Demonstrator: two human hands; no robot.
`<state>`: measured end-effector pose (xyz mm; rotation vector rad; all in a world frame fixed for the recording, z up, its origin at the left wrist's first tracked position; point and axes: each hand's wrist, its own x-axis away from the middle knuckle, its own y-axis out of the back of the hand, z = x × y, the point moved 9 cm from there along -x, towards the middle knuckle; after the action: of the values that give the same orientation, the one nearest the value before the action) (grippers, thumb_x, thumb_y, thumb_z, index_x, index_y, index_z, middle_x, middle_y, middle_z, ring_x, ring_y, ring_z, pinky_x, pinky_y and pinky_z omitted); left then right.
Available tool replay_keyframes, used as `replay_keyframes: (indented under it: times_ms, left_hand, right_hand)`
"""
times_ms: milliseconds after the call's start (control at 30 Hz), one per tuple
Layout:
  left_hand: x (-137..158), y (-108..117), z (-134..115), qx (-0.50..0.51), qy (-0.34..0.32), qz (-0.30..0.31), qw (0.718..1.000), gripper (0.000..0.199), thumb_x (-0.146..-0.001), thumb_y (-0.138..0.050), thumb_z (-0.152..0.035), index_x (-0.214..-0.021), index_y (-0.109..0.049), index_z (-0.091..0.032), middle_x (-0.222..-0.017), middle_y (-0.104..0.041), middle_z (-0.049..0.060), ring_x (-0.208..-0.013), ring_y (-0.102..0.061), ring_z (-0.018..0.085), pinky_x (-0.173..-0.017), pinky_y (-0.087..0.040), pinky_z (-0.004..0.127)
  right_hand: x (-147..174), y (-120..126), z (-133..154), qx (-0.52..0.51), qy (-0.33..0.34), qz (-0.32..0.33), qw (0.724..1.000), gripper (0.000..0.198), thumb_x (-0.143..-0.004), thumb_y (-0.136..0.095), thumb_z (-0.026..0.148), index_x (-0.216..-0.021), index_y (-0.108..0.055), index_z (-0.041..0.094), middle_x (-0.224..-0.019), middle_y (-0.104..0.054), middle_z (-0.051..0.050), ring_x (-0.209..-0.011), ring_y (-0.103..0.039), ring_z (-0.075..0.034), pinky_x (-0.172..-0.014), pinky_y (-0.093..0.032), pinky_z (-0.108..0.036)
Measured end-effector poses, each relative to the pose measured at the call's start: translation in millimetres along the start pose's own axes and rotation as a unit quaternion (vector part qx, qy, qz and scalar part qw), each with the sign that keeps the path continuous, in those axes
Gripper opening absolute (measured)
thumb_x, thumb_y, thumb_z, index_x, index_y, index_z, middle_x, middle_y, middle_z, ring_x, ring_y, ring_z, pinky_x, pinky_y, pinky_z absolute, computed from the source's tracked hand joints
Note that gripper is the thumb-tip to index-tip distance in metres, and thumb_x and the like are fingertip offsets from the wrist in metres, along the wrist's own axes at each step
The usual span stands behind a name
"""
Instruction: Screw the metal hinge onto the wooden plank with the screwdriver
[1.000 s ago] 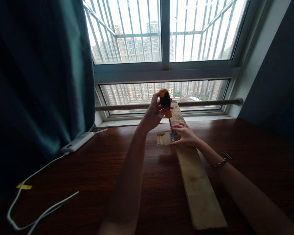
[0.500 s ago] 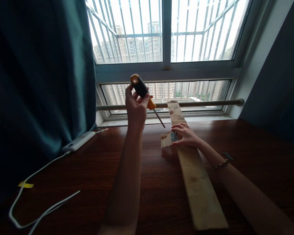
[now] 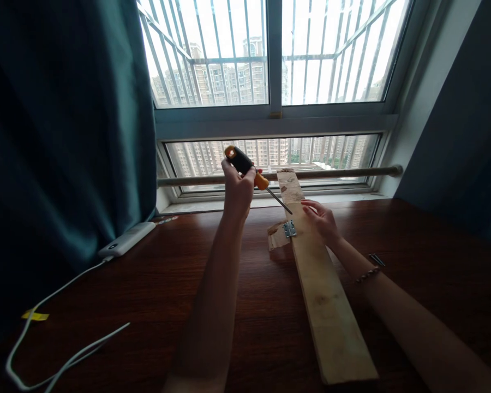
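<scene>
My left hand point(image 3: 239, 188) is closed round the black and orange handle of a screwdriver point(image 3: 261, 180). Its shaft slants down to the right, and the tip appears over the long wooden board point(image 3: 323, 295), above the hinge. That metal hinge point(image 3: 289, 228) lies across the board's left edge and a short wooden piece point(image 3: 277, 238) beside it. At the board's right edge is my right hand point(image 3: 321, 221), fingers stretched over the wood, slightly beyond the hinge. Nothing shows in those fingers, though their undersides are hidden.
Several dark screws point(image 3: 377, 259) lie on the brown table point(image 3: 425, 305), right of the board. A white power strip point(image 3: 126, 239) with a looping white cable point(image 3: 85, 346) sits at left, by the dark curtain point(image 3: 69, 120). Behind the table runs a horizontal rail point(image 3: 347, 173) before the window.
My left hand has brought the screwdriver right and down, its tip now over the board. My right hand has moved off the hinge to the board's right side, leaving the hinge uncovered.
</scene>
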<state>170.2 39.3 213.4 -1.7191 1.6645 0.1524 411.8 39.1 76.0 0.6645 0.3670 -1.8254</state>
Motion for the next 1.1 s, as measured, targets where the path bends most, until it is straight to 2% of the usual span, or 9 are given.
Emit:
replay_keyframes:
  times_ms: [67, 133, 200, 300, 367, 433, 567, 800, 1100]
  left_hand:
    - [3, -1, 6, -0.005, 0.011, -0.016, 1.000, 0.041, -0.064, -0.062, -0.010, -0.096, -0.039, -0.023, -0.080, -0.051, -0.002, -0.065, -0.060, 0.011, -0.059, -0.052, 0.025]
    - [5, -1, 8, -0.005, 0.008, -0.030, 0.999, 0.045, -0.061, -0.067, -0.013, -0.094, -0.038, -0.022, -0.077, -0.048, -0.004, -0.063, -0.057, 0.010, -0.057, -0.051, 0.024]
    - [6, -4, 10, 0.002, 0.003, -0.031, 1.000, 0.049, -0.057, -0.072, -0.015, -0.092, -0.039, -0.022, -0.076, -0.047, -0.004, -0.062, -0.055, 0.009, -0.055, -0.050, 0.023]
    - [6, -4, 16, 0.028, -0.007, -0.035, 0.999, 0.047, -0.057, -0.074, -0.016, -0.091, -0.041, -0.022, -0.077, -0.047, -0.004, -0.061, -0.053, 0.007, -0.054, -0.048, 0.021]
    - [4, -3, 22, 0.037, -0.024, -0.038, 0.998, 0.042, -0.060, -0.072, -0.017, -0.090, -0.043, -0.023, -0.079, -0.047, -0.004, -0.060, -0.052, 0.006, -0.055, -0.047, 0.020]
    - [3, -3, 27, 0.031, -0.047, -0.036, 0.998, 0.039, -0.062, -0.072, -0.018, -0.089, -0.044, -0.023, -0.080, -0.048, -0.004, -0.062, -0.052, 0.006, -0.057, -0.047, 0.020]
    - [3, -3, 35, 0.020, -0.078, -0.036, 0.996, 0.038, -0.063, -0.072, -0.020, -0.090, -0.045, -0.023, -0.082, -0.049, -0.004, -0.064, -0.052, 0.006, -0.061, -0.046, 0.020]
    - [7, -14, 36, 0.016, -0.075, -0.003, 0.997, 0.036, -0.066, -0.071, -0.020, -0.090, -0.044, -0.024, -0.076, -0.049, -0.005, -0.061, -0.052, 0.007, -0.059, -0.046, 0.021]
    - [8, -16, 37, -0.017, -0.081, 0.011, 0.996, 0.036, -0.065, -0.071, -0.021, -0.090, -0.045, -0.023, -0.074, -0.049, -0.004, -0.062, -0.050, 0.008, -0.060, -0.046, 0.022]
  right_hand:
    - [5, 24, -27, -0.048, -0.085, -0.142, 0.985, 0.028, -0.074, -0.060, 0.041, -0.078, -0.067, 0.015, -0.094, -0.067, -0.007, -0.091, -0.061, -0.021, -0.083, -0.045, -0.031]
    - [13, 31, -51, -0.093, -0.171, -0.195, 0.961, 0.021, -0.068, -0.066, 0.035, -0.075, -0.065, 0.016, -0.084, -0.069, -0.004, -0.081, -0.063, -0.019, -0.074, -0.049, -0.028]
    - [18, 22, -67, -0.143, -0.237, -0.161, 0.947, 0.022, -0.064, -0.070, 0.030, -0.080, -0.064, 0.017, -0.078, -0.069, -0.003, -0.072, -0.064, -0.018, -0.065, -0.051, -0.026]
    - [25, -2, -75, -0.188, -0.301, -0.048, 0.934, 0.021, -0.069, -0.066, 0.034, -0.077, -0.064, 0.015, -0.070, -0.069, -0.006, -0.057, -0.063, -0.019, -0.053, -0.052, -0.029]
    - [30, -12, -73, -0.202, -0.316, 0.005, 0.927, 0.025, -0.075, -0.060, 0.039, -0.073, -0.065, 0.014, -0.067, -0.069, -0.007, -0.052, -0.063, -0.019, -0.050, -0.052, -0.030]
    - [32, -15, -72, -0.209, -0.319, 0.024, 0.924, 0.025, -0.077, -0.058, 0.039, -0.072, -0.064, 0.015, -0.066, -0.069, -0.006, -0.051, -0.062, -0.018, -0.050, -0.052, -0.030]
    - [30, -13, -71, -0.213, -0.313, 0.020, 0.925, 0.023, -0.079, -0.057, 0.037, -0.071, -0.064, 0.016, -0.066, -0.069, -0.005, -0.051, -0.063, -0.018, -0.050, -0.052, -0.029]
    - [30, -11, -73, -0.217, -0.314, 0.008, 0.924, 0.021, -0.079, -0.058, 0.032, -0.071, -0.064, 0.013, -0.064, -0.069, -0.005, -0.049, -0.062, -0.016, -0.046, -0.051, -0.026]
    - [26, -7, -82, -0.199, -0.312, 0.004, 0.929, 0.024, -0.074, -0.064, 0.036, -0.071, -0.064, 0.013, -0.061, -0.068, -0.005, -0.050, -0.062, -0.016, -0.049, -0.052, -0.026]
